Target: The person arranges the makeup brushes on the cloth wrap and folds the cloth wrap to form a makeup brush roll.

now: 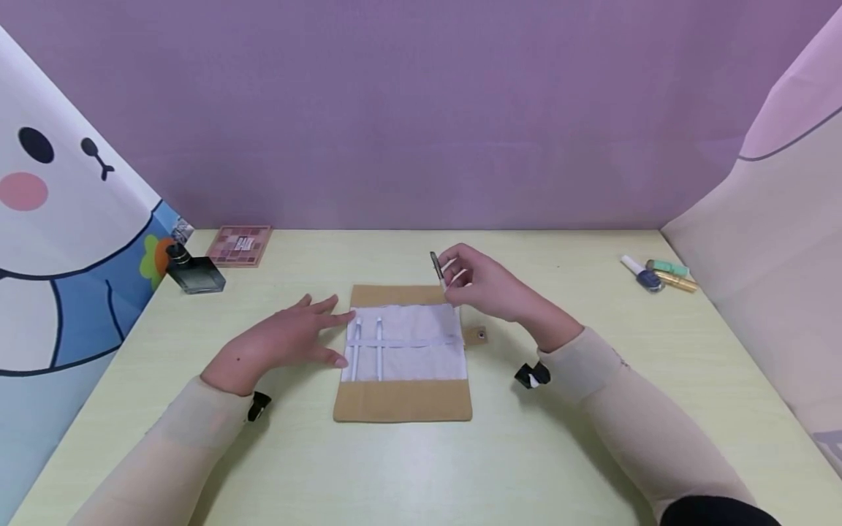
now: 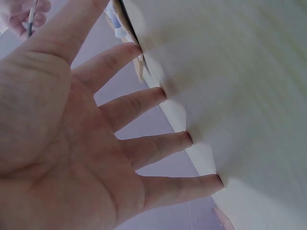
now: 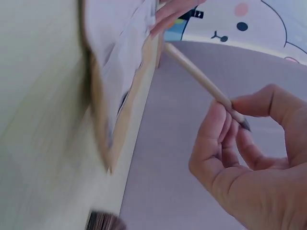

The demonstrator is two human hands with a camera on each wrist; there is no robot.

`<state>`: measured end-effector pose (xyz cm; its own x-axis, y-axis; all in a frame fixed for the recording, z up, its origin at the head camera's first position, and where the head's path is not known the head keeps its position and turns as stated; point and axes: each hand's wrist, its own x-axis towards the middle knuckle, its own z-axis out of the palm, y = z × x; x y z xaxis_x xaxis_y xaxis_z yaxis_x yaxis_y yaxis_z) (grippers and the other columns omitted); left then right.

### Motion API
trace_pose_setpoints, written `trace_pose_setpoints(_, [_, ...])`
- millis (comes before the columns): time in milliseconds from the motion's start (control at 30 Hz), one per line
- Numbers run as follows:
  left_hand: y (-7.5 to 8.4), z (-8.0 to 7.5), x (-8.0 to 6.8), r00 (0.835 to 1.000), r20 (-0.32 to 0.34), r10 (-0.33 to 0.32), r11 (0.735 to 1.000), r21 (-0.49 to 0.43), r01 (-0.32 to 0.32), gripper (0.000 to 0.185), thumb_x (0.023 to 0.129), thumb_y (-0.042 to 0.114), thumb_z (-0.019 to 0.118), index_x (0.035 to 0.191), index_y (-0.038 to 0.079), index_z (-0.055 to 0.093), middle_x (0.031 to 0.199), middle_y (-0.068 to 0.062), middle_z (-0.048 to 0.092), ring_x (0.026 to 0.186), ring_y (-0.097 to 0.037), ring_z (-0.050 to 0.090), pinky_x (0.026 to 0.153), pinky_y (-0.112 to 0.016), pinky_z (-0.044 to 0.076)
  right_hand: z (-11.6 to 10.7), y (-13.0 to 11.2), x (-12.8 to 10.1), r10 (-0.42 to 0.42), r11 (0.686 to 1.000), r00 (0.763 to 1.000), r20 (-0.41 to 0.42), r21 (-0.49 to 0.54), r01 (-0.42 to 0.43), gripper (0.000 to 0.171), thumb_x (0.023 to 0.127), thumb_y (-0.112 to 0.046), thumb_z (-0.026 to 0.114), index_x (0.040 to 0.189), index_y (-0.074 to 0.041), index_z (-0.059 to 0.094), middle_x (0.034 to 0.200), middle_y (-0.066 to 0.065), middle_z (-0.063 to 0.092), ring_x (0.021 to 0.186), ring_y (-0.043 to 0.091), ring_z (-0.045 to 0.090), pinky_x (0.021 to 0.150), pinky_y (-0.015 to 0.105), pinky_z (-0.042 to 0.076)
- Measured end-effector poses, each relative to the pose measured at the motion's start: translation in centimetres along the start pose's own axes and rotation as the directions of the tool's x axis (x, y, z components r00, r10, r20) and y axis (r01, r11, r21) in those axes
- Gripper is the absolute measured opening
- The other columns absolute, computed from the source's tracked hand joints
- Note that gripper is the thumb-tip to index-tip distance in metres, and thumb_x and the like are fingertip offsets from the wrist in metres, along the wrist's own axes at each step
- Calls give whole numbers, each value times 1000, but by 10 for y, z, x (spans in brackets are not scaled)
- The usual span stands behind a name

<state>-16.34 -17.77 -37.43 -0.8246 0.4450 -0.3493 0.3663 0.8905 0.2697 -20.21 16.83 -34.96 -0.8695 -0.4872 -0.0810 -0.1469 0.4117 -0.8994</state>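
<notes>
- Pinched a slim, dark-tipped stick [image 1: 437, 267] between thumb and fingertips of the right hand [image 1: 482, 281], up by the top right corner of the pouch [image 1: 403, 401]!
- Spread the left hand [image 1: 289, 340] wide, fingers nearly straight, nothing gripped, right at the pouch's left edge.
- Saw that tan pouch lying unfolded on the counter [image 1: 421, 471], two white sticks [image 1: 379, 359] under its strap [image 1: 411, 342].
- Spotted, far left, a dark bottle [image 1: 197, 275] and pink palette [image 1: 238, 247]; far right, a white-capped bottle [image 1: 648, 280], green tube [image 1: 667, 268] and gold tube [image 1: 677, 282].
</notes>
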Motion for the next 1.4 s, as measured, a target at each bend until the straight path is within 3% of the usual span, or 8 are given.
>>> trace_pose_setpoints(167, [0,-1,-1,1000,3,-5,1000,-6,5,92,85,59,83,163,25,47,175,-25,27,156,-68,20,116,-81,36,16,-5,15,-41,988,998,-36,150,46,39,89,8,63,122,-5,47,108,7,55,91,21,61,78,28,57])
trace_pose_setpoints(367, [2,-2,-2,1000,0,3,1000,-6,-3,92,85,60,83,162,24,48,175,-26,28,156,-68,20,116,-81,36,36,-5,32,-2,960,990,-143,277,42,39,88,11,62,118,-7,45,104,5,57,91,18,63,79,23,61])
trace_pose_setpoints(667, [4,-3,-2,1000,-1,4,1000,8,-4,92,85,61,82,162,25,48,174,-27,29,154,-70,22,115,-81,37,57,1,44,73,920,986,-147,391,-9,38,89,14,59,118,-5,42,106,7,53,89,18,63,84,33,68])
trace_pose_setpoints(900, [5,-4,-4,1000,0,6,1000,1,-6,92,84,61,82,162,24,49,174,-28,29,153,-71,22,115,-81,37,63,6,47,115,926,986,-121,373,-62,40,92,11,62,123,-4,42,106,8,53,90,19,64,89,38,67])
trace_pose_setpoints(1067, [5,-5,-4,1000,3,7,1000,3,-7,92,85,61,81,162,24,49,174,-28,29,154,-70,22,115,-81,36,65,8,47,156,940,986,-54,316,-132,54,92,8,66,138,-7,43,106,8,55,85,18,67,85,35,67])
trace_pose_setpoints(1300, [5,-4,-4,1000,3,12,1000,7,-12,92,85,60,82,162,23,49,173,-28,30,153,-71,22,114,-82,37,59,3,47,108,939,988,-115,339,-63,62,92,11,63,147,-8,42,104,10,55,82,23,69,88,47,68])
trace_pose_setpoints(1400, [5,-4,-3,1000,6,6,1000,1,-6,92,85,61,82,162,24,49,174,-28,29,154,-70,22,115,-81,37,58,4,48,117,950,989,-95,301,-83,69,92,10,64,153,-13,40,105,11,56,82,25,71,88,47,68])
